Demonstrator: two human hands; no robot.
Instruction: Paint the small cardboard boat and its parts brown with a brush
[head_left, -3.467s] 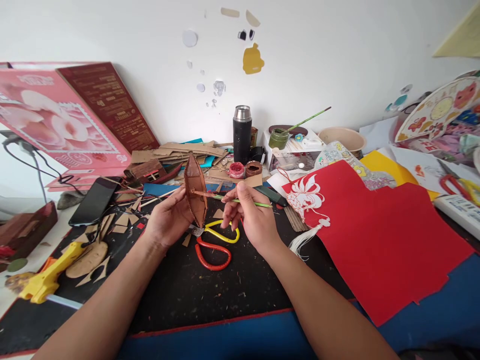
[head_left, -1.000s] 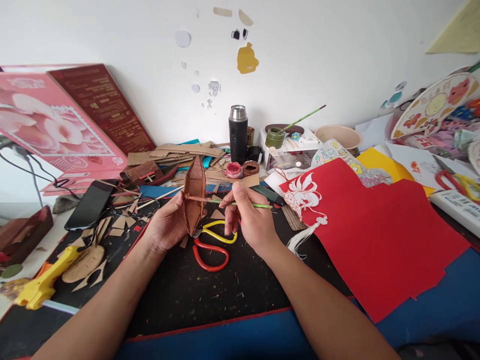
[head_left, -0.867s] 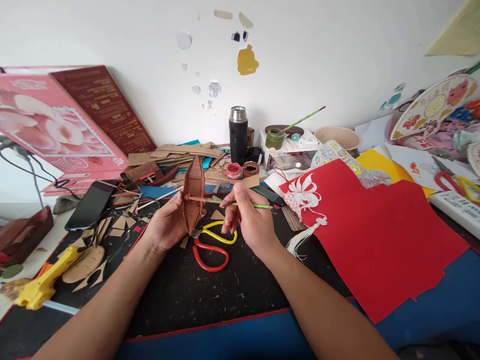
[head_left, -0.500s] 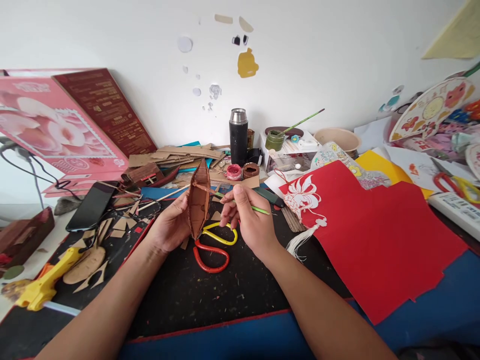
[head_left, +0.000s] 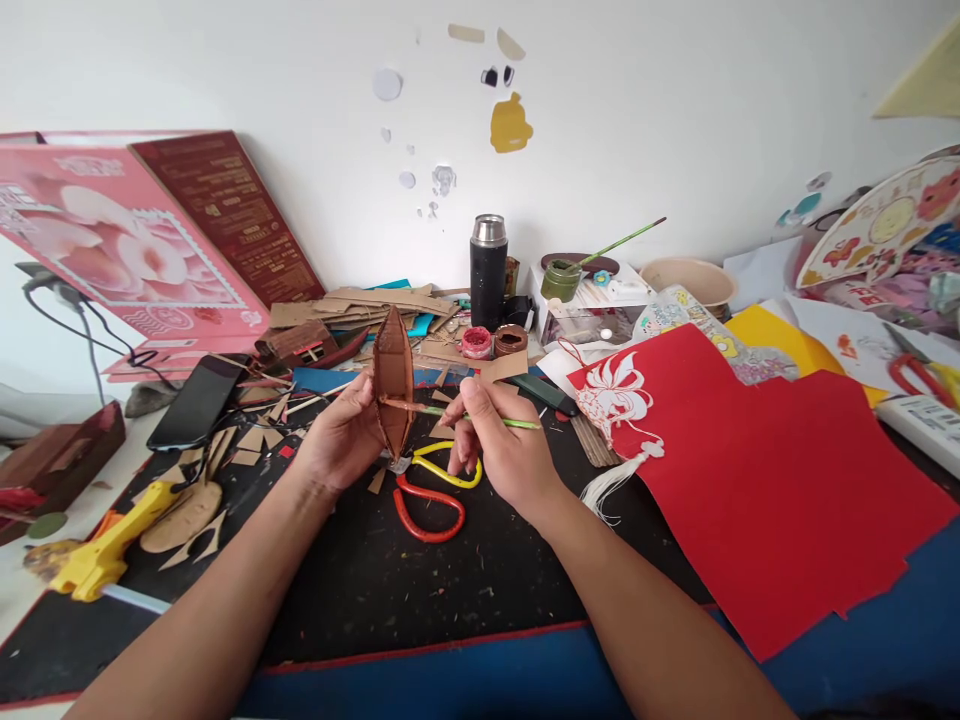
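Observation:
A small brown boat-shaped cardboard piece (head_left: 393, 375) stands on end, its hollow side turned toward my right hand. My left hand (head_left: 343, 430) grips it along its left edge. Between the thumb and fingers of my right hand (head_left: 501, 440) is a thin paintbrush (head_left: 435, 411) with a green handle. Its brown-stained tip reaches the inside of the boat, at about mid-length. Scissors (head_left: 427, 508) with one red and one yellow handle lie on the black mat below; the boat hides part of them. Behind stand an open jar of brown paint (head_left: 511, 340) and a jar of red paint (head_left: 476, 343).
A red paper sheet (head_left: 780, 480) covers the right side. On the left are a phone (head_left: 199, 402), cardboard scraps (head_left: 247, 445) and a yellow glue gun (head_left: 112, 545). A black thermos (head_left: 488, 275) stands near the wall beside a green paint jar (head_left: 559, 283).
The brush tip has moved lower along the inside of the boat. The boat has risen slightly in view and turned a little. The whole scene has shifted slightly right.

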